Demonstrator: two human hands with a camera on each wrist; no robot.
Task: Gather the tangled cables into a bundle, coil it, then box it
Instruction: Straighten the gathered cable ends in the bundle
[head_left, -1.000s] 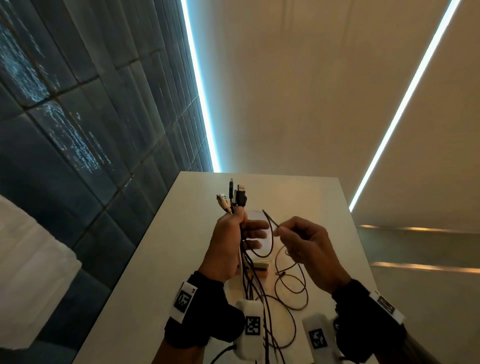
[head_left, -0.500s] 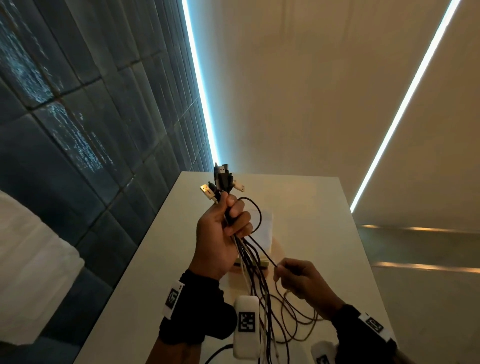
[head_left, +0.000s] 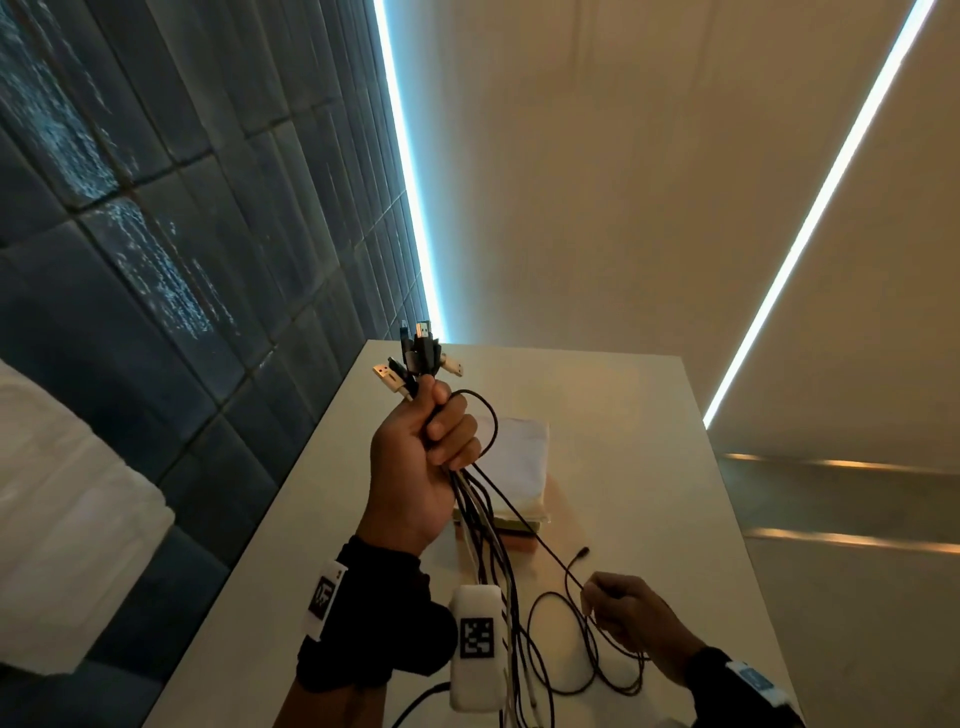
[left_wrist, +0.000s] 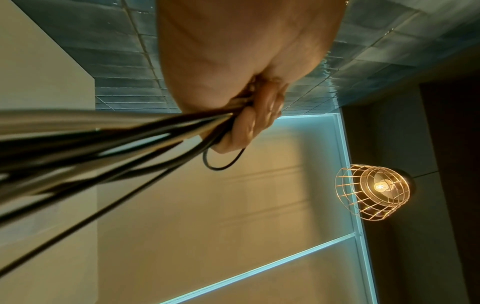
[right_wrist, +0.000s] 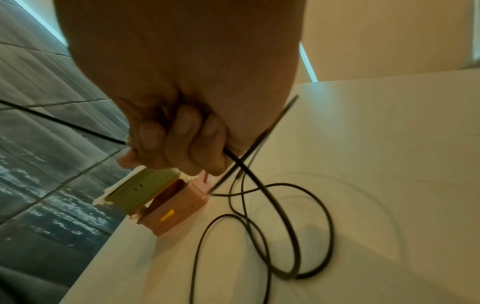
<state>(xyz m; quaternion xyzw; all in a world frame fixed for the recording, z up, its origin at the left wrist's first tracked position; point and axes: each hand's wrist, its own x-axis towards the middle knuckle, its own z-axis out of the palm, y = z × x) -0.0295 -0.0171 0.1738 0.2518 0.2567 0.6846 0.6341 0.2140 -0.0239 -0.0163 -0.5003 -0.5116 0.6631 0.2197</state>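
Left hand (head_left: 415, 467) is raised above the desk (head_left: 649, 441), fist wrapped round the cables (head_left: 483, 525), plugs (head_left: 415, 358) fanning out on top and strands hanging down. Right hand (head_left: 631, 613), low near the desk's front edge, pinches one thin black cable (head_left: 524, 530) running taut up to the left fist; its slack lies in loops (right_wrist: 285, 236) on the desk. Behind sits an open box (right_wrist: 176, 209) (pink body, green lid). Pale, bare desk top against a dark tiled wall (head_left: 156, 234); light strips (head_left: 410, 171) cross the cream ceiling, and a caged lamp (left_wrist: 374, 191) hangs there
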